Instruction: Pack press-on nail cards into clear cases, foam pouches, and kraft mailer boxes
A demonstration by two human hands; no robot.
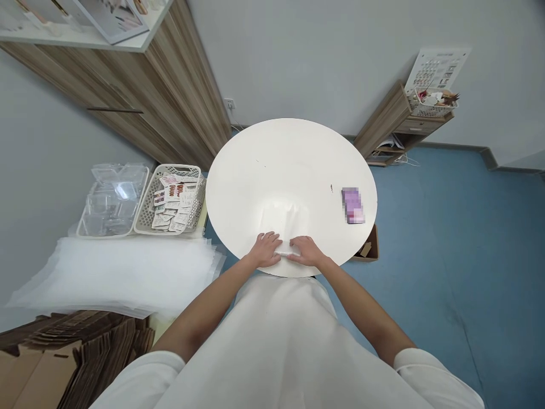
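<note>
A thin white sheet or bag (283, 218) lies flat on the round white table (289, 165), near its front edge. My left hand (266, 250) rests palm down on the sheet's near left corner, fingers stretched out and lying flat. My right hand (305, 251) presses on the near right corner, fingers curled slightly over the sheet's edge. The two hands almost touch. A small purple, blurred rectangular object (353, 205) lies on the table's right side, well away from both hands.
To the left stand a white perforated basket (147, 213) of small cards, clear plastic containers (113, 199), a stack of white foam sheets (119, 272) and flattened cardboard (72, 352). A wooden cabinet (162, 96) stands behind, a low shelf unit (400, 125) at right, and a small box (367, 250) on the blue floor.
</note>
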